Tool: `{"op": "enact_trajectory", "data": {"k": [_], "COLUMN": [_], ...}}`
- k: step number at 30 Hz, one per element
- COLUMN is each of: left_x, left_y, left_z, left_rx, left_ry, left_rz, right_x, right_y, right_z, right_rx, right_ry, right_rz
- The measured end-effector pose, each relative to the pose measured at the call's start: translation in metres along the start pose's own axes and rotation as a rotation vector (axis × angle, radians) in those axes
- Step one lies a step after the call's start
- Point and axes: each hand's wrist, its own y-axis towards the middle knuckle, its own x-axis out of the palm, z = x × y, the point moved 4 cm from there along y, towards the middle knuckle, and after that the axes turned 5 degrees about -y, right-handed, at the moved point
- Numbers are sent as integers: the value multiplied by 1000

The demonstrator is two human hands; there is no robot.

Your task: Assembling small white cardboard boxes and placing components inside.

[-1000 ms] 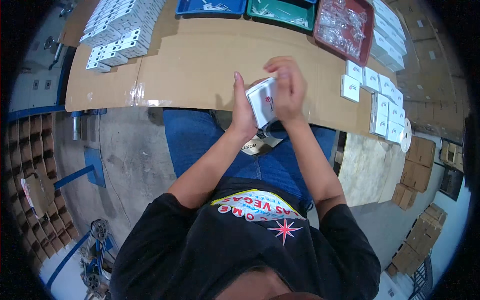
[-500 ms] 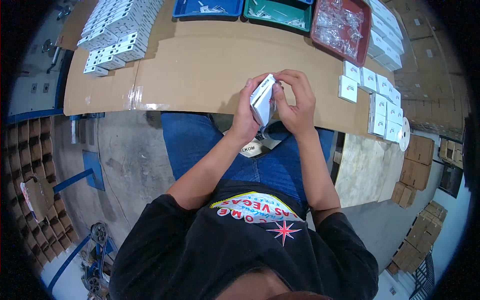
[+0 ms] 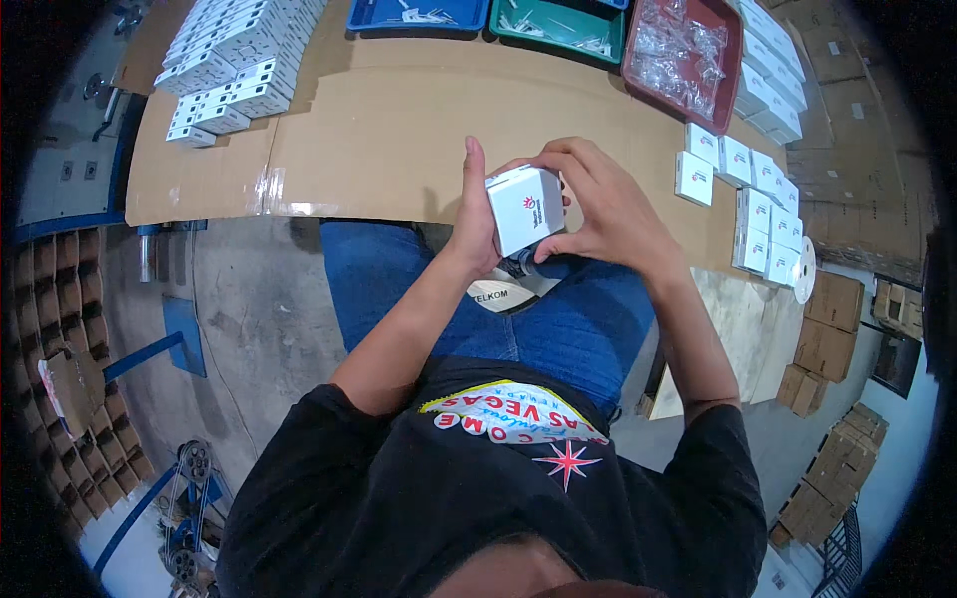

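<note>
A small white square box [image 3: 525, 211] with a red mark and dark lettering faces up between my hands, just over the table's front edge. My left hand [image 3: 475, 221] supports it along its left side, thumb raised and the other fingers hidden beneath. Curved around the right side is my right hand [image 3: 610, 211], its fingertips at the box's far edge and its thumb near the lower right corner. Similar white boxes [image 3: 694, 177] lie at the right of the cardboard-covered table [image 3: 369, 130].
White housings with dark openings [image 3: 249, 45] are stacked at the far left. A blue tray [image 3: 417, 28] and a green tray [image 3: 558, 42] hold small white parts. A dark red tray [image 3: 731, 95] holds clear plastic bags. A white reel [image 3: 805, 269] stands at the right edge.
The box has turned from its narrow side to show its broad printed face. My left thumb has lifted off, and my right hand has opened wider and its forearm swung right.
</note>
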Motion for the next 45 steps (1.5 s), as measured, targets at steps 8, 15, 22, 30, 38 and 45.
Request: {"op": "enact_trajectory", "data": {"k": [8,15,22,30,38,45], "left_x": [0,0,-1,-1,7,-5], "left_y": [2,2,0,-4,-5,3], "left_z": [-5,-6,1,11,6,1], "left_rx": [-27,-29,-20,374,495,326], "left_ry": [-73,-16,-118,19,305,130], "left_rz": [78,149,154,-58,-113,-186], "right_x": [4,12,11,12,53,55], "right_y": [3,5,11,-15,-16,-11], "right_z": [-3,3,2,36,15,19], "right_rx": [-40,6,-12,514,832,775], "right_ry": [-131,-119,-90,366,984,645], "right_rz": [-47,-168,-153,59,163,300]}}
